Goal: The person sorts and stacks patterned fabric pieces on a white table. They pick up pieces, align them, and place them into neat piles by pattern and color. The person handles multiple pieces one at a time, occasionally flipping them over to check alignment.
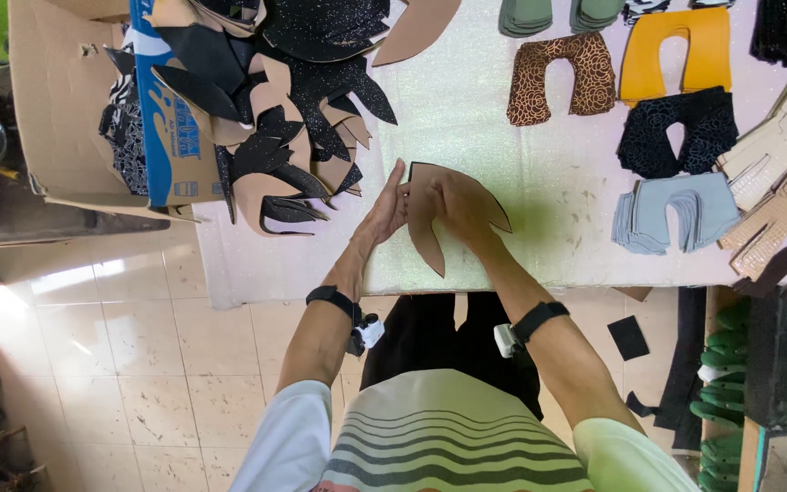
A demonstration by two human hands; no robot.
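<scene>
Both your hands are on one tan, black-edged, pointed cut piece of shoe-upper material [430, 219] at centre frame, lying on the white sparkly table cover [466, 109]. Your right hand [463, 205] lies flat across the piece's upper right part, pinning it down. Your left hand [388, 208] has its fingers stretched out against the piece's left edge; whether it pinches the edge or only touches it, I cannot tell. The two hands are close together, nearly touching over the piece.

Judgement: you are at the handle-one-piece step, flattening or squaring it on the cover. Any next move calls for a proper grip on an edge, since the piece looks thin and floppy.

Surface: a heap of black and tan pointed cut pieces [275, 118] spills from an open cardboard box [56, 100] at upper left. At upper right sit U-shaped cut pieces in stacks: brown patterned [562, 77], orange [676, 50], black [676, 132], pale grey [676, 214].

Room: glossy beige floor tiles [138, 364] at lower left, green shoe parts [726, 383] at lower right.
</scene>
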